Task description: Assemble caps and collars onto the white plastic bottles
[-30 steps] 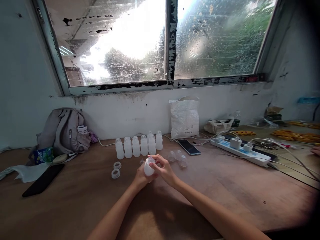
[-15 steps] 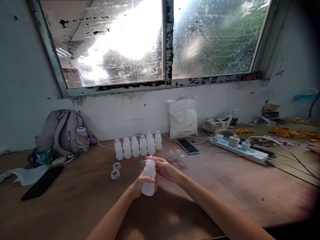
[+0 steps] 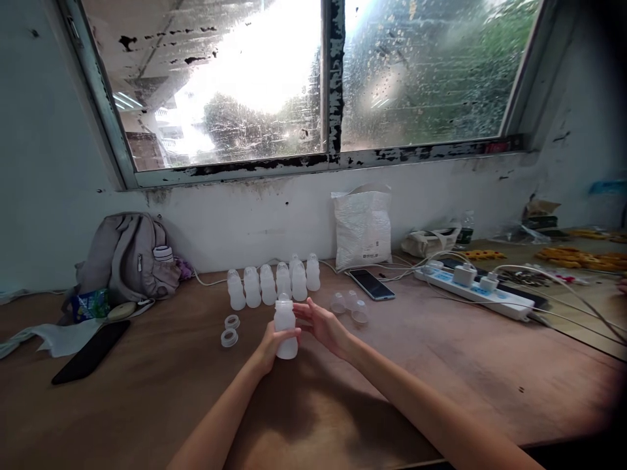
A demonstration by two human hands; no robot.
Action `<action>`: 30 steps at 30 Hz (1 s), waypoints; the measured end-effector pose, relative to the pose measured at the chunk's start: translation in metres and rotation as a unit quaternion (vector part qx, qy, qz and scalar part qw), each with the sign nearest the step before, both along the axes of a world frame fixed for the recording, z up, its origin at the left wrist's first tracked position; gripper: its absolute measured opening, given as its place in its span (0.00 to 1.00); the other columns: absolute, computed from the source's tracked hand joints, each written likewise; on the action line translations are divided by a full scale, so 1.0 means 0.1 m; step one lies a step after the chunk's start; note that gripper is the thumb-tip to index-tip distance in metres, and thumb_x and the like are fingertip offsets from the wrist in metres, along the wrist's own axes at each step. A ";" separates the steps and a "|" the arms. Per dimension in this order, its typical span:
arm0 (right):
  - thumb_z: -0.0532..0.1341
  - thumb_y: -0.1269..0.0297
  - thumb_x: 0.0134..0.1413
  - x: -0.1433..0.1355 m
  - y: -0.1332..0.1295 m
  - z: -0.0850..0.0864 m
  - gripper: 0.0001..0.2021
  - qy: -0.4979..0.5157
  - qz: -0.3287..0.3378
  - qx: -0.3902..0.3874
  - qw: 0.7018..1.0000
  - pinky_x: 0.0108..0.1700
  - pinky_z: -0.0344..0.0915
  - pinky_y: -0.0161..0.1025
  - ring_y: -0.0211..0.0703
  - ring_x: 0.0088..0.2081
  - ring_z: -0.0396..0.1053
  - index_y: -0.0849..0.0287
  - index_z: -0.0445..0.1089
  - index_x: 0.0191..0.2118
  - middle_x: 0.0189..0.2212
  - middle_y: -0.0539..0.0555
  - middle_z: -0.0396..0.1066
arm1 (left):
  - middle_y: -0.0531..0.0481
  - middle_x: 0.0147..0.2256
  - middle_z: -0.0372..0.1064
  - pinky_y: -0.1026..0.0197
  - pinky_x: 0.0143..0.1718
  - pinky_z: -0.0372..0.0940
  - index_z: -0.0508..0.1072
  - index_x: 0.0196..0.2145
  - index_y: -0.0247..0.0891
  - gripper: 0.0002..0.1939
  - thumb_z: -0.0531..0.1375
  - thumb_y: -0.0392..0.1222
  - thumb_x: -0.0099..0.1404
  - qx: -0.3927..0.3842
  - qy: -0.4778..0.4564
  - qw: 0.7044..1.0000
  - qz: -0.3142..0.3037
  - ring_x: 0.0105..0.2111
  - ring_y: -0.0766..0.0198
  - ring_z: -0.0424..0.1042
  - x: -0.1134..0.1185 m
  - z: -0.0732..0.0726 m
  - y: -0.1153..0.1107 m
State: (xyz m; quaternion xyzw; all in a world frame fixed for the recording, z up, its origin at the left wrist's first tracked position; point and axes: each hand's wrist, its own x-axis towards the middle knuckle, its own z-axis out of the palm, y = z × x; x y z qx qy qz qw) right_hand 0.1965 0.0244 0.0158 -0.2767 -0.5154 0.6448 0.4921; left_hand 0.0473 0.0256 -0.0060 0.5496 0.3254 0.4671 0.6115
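Observation:
My left hand (image 3: 271,346) is wrapped round the body of a frosted white baby bottle (image 3: 286,336), which stands nearly upright over the table. A clear nipple (image 3: 283,297) tops its collar. To the bottle's right is my right hand (image 3: 323,326), fingers stretched out and apart, the tips close to the bottle's upper side; whether they touch it I cannot tell. Behind, several similar baby bottles (image 3: 252,287) with clear caps stand in a row. Two white rings (image 3: 229,337) lie at the left. Several clear caps (image 3: 360,312) sit to the right.
On the right lie a phone (image 3: 372,284) and a white power strip (image 3: 475,294) with cables. A white pouch (image 3: 362,228) leans on the wall. The left side holds a grey backpack (image 3: 127,261), a black flat object (image 3: 91,352) and a white cloth (image 3: 68,336).
The bottle has moved away from me and slightly left, held in my left hand. My right hand's fingers have come off the bottle's top and spread at its right side.

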 end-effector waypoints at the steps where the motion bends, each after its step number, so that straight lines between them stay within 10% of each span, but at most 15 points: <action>1: 0.48 0.50 0.52 0.02 0.02 0.00 0.20 0.007 -0.021 -0.007 1.000 0.44 0.59 0.43 0.47 0.46 0.62 0.59 0.70 0.34 0.41 0.56 0.67 | 0.50 0.21 0.66 0.67 0.20 0.57 0.69 0.25 0.31 0.10 0.61 0.42 0.48 -0.004 -0.003 1.000 0.013 0.19 0.69 0.63 -0.02 0.00 0.02; 21: 0.55 0.60 0.50 0.01 -0.03 0.01 0.13 0.024 0.053 -0.020 0.998 0.42 0.59 0.41 0.46 0.40 0.65 0.60 0.70 0.38 0.38 0.56 0.69 | 0.50 0.20 0.65 0.67 0.21 0.56 0.69 0.24 0.30 0.09 0.60 0.41 0.46 -0.015 0.068 0.996 -0.047 0.19 0.68 0.63 -0.01 0.01 -0.01; 30: 0.57 0.62 0.47 0.03 0.00 0.00 0.13 0.037 -0.008 -0.049 0.998 0.46 0.58 0.42 0.45 0.45 0.63 0.57 0.69 0.40 0.43 0.55 0.67 | 0.50 0.20 0.65 0.67 0.19 0.55 0.68 0.23 0.30 0.12 0.60 0.44 0.47 -0.033 0.088 0.992 0.080 0.19 0.69 0.63 -0.09 0.09 0.04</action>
